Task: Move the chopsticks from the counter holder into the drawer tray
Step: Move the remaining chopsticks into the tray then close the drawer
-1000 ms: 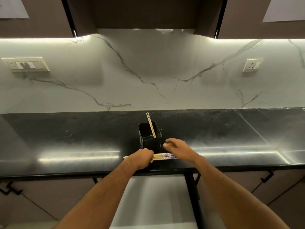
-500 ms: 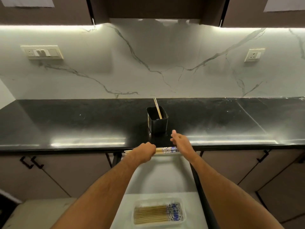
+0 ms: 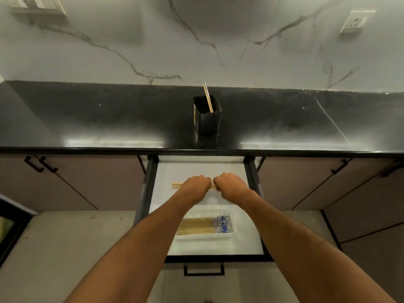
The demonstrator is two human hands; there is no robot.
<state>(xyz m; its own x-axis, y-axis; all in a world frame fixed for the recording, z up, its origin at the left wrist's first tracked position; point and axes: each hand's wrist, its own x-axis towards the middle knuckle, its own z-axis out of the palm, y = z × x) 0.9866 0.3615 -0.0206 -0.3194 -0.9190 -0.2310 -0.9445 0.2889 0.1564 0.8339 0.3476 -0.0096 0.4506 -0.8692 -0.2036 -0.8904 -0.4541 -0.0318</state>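
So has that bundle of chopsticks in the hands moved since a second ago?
Yes. The bundle of chopsticks has come off the black counter, forward past its front edge, and is now held over the open drawer, short of the tray.

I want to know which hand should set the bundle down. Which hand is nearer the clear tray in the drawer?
Roughly equal. The left hand and right hand hold one chopstick bundle above and behind the clear tray, left over its left part, right over its right.

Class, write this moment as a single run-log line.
left hand + right hand: gripping chopstick bundle | over open drawer, short of tray | holder: chopsticks remain
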